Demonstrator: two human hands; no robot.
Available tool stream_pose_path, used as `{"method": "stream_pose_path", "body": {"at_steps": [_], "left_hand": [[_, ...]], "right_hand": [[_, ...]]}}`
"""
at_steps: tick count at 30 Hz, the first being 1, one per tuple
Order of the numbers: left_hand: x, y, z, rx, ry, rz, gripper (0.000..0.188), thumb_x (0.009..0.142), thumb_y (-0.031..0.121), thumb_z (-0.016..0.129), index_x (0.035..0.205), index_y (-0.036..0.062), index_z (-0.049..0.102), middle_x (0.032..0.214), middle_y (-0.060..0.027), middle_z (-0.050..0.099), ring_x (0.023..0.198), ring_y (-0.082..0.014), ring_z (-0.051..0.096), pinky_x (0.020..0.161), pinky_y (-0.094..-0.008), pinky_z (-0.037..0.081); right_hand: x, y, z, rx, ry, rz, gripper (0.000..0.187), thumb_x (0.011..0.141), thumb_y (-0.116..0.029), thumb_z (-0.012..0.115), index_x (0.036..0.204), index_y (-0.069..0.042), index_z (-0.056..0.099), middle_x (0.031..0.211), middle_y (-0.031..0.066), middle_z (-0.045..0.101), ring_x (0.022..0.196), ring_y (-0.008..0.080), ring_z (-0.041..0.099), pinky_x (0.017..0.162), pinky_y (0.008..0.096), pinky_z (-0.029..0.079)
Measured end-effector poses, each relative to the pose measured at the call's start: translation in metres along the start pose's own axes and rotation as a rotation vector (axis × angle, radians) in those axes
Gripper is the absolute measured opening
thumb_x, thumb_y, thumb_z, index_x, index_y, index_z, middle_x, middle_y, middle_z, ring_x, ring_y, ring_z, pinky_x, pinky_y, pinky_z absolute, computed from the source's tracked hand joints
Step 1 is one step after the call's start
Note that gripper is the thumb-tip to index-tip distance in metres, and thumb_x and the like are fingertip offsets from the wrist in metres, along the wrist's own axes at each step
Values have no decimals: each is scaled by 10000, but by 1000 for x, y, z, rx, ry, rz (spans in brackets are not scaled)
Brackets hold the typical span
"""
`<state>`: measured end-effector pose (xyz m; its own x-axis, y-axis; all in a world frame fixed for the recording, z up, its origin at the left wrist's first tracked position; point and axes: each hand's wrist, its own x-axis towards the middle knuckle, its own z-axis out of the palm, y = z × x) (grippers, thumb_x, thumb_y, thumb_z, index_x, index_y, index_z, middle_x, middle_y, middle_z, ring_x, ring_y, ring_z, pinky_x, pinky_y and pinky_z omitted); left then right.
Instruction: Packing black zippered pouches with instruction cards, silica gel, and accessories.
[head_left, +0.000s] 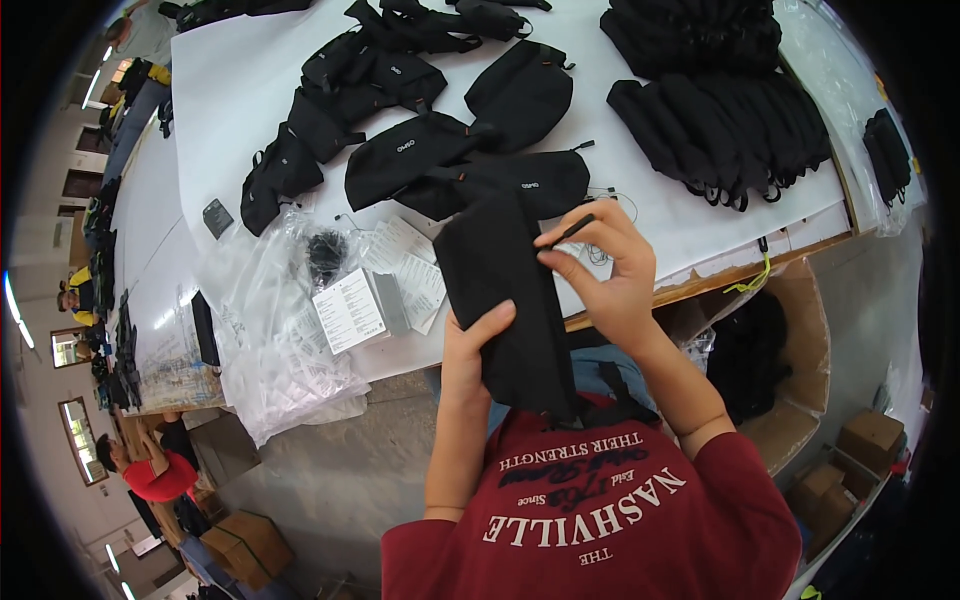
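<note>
Left hand (474, 352): grasping the lower left side of the held bag, thumb laid across its front; the other fingers are mostly hidden behind it.
Right hand (622, 272): thumb and index finger pinching a narrow black tab (574, 228) right beside the bag's right edge; how the tab joins the bag cannot be told.
Held bag (500, 270): black, long, tilted, held up over the near edge of the tabletop (215, 90), in front of the person's red shirt (600, 510).
Loose bags (410, 155): black, spread and overlapping on the white tabletop beyond the held bag, several with small white print.
Stacked bags (720, 135): black, packed close in rows at the far right of the tabletop.
Card box (350, 312): white, filled with printed cards, left of the held bag.
Paper sheets (418, 285): printed, between the card box and the held bag.
Cord bundle (326, 255): black, thin, just behind the card box.
Clear plastic (275, 365): crumpled, left of the card box, hanging over the near edge.
Carton (805, 370): open, below the tabletop at right, black material inside.
Co-worker (165, 477): in red, well apart at lower left.
</note>
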<state>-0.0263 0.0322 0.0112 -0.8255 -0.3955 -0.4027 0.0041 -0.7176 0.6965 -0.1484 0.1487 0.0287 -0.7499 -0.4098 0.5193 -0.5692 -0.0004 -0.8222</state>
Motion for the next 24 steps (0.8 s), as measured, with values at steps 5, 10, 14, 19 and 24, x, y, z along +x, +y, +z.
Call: {"method": "stream_pose_path", "body": {"at_steps": [5,10,14,19,24], "left_hand": [[28,12,-21,-333,10,-35,290,876,117,575,1134,-13,562,993,-127,657,842,-218,670,731,-319,569],[34,24,-36,-448,-122,-11,269,888,146,578,1104,-15,584,966,-125,668,816,-217,674,724,-320,569],[36,22,-28,-153,159,183,310,903,149,563,1168,-9,540,1090,-108,632,932,-184,646,776,-312,551],[24,15,-18,-131,79,120,364,941,205,503,1243,3,479,1187,-101,584,1053,-185,595,865,-315,511],[16,4,-33,107,-92,202,393,964,275,468,1286,55,417,1259,-92,497,1129,-202,514,929,-356,446]], "right_hand": [[-23,-16,-2,234,-300,161,141,679,-53,762,792,-42,679,816,28,594,787,176,527,704,283,409],[-28,-24,-5,357,-459,315,93,684,-60,751,734,-36,676,843,36,584,880,188,528,808,301,406],[-19,-22,-11,146,-510,91,222,699,-103,747,900,-51,668,1042,59,572,1000,221,504,912,342,367],[-17,-22,-7,-465,-464,-227,553,708,-186,717,1224,-213,521,1248,67,468,1134,236,452,1004,417,298],[-5,-8,-18,-280,-611,-32,572,660,-64,704,1203,-181,567,958,62,571,860,246,580,771,334,478]]}}
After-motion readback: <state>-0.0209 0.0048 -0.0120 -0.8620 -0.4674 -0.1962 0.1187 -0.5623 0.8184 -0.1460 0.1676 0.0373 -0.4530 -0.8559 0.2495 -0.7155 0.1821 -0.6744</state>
